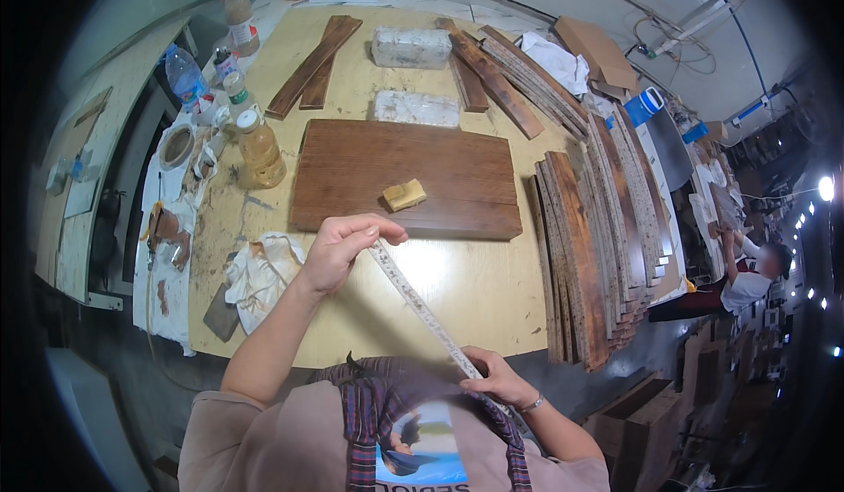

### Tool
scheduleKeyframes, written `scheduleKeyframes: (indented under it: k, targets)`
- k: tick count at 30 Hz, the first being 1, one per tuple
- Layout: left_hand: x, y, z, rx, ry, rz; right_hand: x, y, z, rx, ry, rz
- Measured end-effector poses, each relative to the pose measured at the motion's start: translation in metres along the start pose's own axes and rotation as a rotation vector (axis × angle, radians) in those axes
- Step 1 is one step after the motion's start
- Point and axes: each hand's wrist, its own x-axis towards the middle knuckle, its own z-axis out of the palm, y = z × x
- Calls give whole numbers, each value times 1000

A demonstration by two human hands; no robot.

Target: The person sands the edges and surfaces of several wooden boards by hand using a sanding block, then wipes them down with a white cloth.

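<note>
My left hand (338,247) pinches the far end of a long thin pale strip (420,307), worn and speckled like a ruler or slat. My right hand (494,378) grips its near end close to my body, so the strip runs on a slant over the front of the light wooden table (466,290). Beyond it lies a dark brown wooden board (387,171) with a small yellow sponge block (403,195) on top.
Several dark wood slats (598,237) are stacked along the table's right side, more (492,74) at the back. Two white wrapped blocks (411,48) lie behind the board. Bottles (258,149), a round tin and stained rags (259,272) crowd the left. Another person (756,276) sits far right.
</note>
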Motion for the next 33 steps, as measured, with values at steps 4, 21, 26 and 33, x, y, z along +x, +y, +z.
scheduleKeyframes:
  k: [4, 21, 26, 33]
  targets:
    - [-15, -5, -3, 54, 37, -13, -4, 1, 3, -132, 11, 32]
    - [-177, -55, -129, 1479, 719, -87, 69, -21, 8, -1014, 90, 71]
    - [-154, -57, -101, 786, 545, -141, 100, -11, 5, -1247, 141, -153]
    - [-150, -68, -208, 1585, 565, -150, 120, -13, 46, -1317, 162, -504]
